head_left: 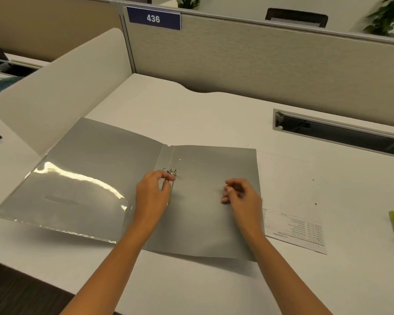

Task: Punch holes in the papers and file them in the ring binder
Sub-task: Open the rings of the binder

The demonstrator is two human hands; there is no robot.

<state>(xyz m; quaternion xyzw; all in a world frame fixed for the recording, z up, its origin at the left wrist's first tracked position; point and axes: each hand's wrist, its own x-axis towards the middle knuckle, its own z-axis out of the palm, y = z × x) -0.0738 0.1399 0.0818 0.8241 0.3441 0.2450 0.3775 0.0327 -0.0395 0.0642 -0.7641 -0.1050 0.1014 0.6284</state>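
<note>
Over the ring binder (96, 160), left hand (154, 189) pinches its clasp (173, 171), right hand (241, 194) holds nothing, fingers (227, 198) loosely curled, papers (291, 196) beside.

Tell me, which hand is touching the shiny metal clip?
The left hand: it pinches the metal clip on the binder. The right hand is apart from it, holding nothing.

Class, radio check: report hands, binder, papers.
Left hand pinches ring mechanism. Right hand loosely curled, empty, over open binder. Punched papers beside binder, unfiled.
</note>
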